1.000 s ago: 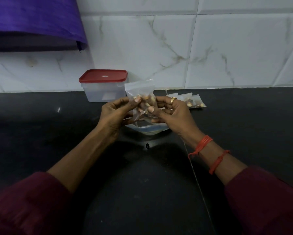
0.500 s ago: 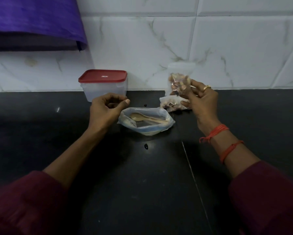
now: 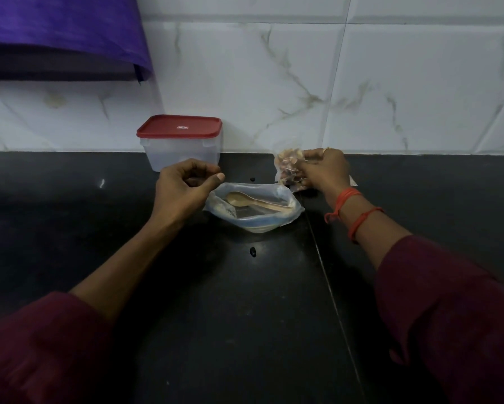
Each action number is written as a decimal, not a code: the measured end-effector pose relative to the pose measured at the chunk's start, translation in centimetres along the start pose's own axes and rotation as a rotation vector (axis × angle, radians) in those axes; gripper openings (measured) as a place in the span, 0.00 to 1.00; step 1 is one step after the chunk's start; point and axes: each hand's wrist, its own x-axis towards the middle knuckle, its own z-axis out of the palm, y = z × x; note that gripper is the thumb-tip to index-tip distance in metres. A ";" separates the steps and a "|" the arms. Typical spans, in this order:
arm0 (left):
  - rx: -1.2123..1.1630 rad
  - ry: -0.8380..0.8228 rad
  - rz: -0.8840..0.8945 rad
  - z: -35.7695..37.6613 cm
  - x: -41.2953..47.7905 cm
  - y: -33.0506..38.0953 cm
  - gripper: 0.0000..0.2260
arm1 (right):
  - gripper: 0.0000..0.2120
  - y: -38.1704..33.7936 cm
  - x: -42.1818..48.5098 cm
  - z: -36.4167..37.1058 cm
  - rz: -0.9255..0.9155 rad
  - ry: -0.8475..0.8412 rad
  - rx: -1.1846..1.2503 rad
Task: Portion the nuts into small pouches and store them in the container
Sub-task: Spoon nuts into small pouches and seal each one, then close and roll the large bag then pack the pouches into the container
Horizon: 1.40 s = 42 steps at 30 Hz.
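At the near edge of the worktop [image 3: 245, 330], what is showing? (Checker)

Two maroon sleeves are entering from the lower corners, and both forearms are reaching forward over the dark surface. One small dark speck [image 3: 253, 252] is lying between them. (Operator)

What is lying past that speck? (Checker)

A clear plastic bag [image 3: 285, 220] is sitting open on the worktop, with a spoon [image 3: 245, 199] lying inside it, bowl to the left. (Operator)

How is the left hand [image 3: 183, 188] standing? (Checker)

It is hovering just left of the bag, with the fingers curling in toward the palm and the thumb pointing right. Nothing is showing in its grasp. (Operator)

And the right hand [image 3: 326, 170]? (Checker)

It is gripping a small pouch of nuts [image 3: 287, 167] by the pouch's right side, fingers curling round the plastic. Red threads [image 3: 347, 208] are circling the wrist. The pouch is sitting just beyond the bag's far right corner, close to the wall. I cannot tell whether it is touching the worktop. (Operator)

Where is the container [image 3: 180, 156] standing? (Checker)

It is standing against the tiled wall [image 3: 274, 83], behind the left hand, with its red lid [image 3: 180, 130] closing it. A purple cloth [image 3: 61, 27] is hanging at upper left. (Operator)
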 end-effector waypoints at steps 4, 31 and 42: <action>0.012 -0.009 0.006 0.0 0.1 -0.2 0.08 | 0.11 0.2 0.1 1.0 0.042 -0.056 -0.066; 0.221 -0.167 0.017 0.0 0.8 -2.0 0.14 | 0.09 -1.1 -6.9 -1.3 -0.710 -0.301 -0.819; 0.240 -0.182 -0.027 -0.3 1.2 -2.7 0.12 | 0.05 -1.6 -7.2 -1.3 -0.652 -0.239 -0.817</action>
